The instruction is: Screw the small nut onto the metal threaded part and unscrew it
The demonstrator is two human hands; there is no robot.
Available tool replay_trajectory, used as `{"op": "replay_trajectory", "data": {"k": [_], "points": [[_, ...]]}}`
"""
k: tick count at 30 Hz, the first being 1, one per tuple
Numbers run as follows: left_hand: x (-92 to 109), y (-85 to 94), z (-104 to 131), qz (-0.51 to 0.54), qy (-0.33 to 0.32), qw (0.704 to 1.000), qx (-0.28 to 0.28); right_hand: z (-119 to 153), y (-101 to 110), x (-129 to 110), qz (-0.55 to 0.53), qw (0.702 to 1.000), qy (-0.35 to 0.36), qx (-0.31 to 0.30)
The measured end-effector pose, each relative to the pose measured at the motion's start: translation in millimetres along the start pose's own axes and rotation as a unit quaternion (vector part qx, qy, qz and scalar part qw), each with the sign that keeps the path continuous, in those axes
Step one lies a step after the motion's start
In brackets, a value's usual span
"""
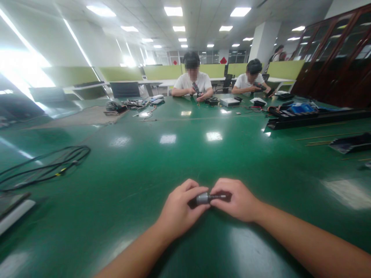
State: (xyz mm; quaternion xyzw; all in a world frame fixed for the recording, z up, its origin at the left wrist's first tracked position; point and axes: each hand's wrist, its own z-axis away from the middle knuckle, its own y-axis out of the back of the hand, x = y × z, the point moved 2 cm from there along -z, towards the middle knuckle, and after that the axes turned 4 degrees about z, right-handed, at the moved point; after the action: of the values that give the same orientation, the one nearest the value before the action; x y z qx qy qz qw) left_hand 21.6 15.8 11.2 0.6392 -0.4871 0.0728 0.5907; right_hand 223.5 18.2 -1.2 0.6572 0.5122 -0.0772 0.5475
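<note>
My left hand [181,208] conceals the left end of the grey cylindrical tool [203,198]; my right hand [242,200] partly covers its dark shaft [222,197]. The view's left edge crops the black cable [53,176]. Small far-left parts [136,104] are too blurred to identify.

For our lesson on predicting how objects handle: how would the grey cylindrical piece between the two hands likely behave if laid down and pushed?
The grey cylindrical piece would probably roll, as its body looks round. It seems stiff, its narrow shaft looking straight. On the glossy tabletop it may also slide.
</note>
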Motion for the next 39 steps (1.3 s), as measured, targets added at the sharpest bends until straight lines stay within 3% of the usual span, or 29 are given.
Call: {"op": "replay_trajectory", "data": {"k": [39], "points": [[-5.7, 2.4, 1.7, -0.018, 0.007, 1.0, 0.015, 0.6, 3.5, 1.1, 0.012, 1.0, -0.013, -0.001]]}}
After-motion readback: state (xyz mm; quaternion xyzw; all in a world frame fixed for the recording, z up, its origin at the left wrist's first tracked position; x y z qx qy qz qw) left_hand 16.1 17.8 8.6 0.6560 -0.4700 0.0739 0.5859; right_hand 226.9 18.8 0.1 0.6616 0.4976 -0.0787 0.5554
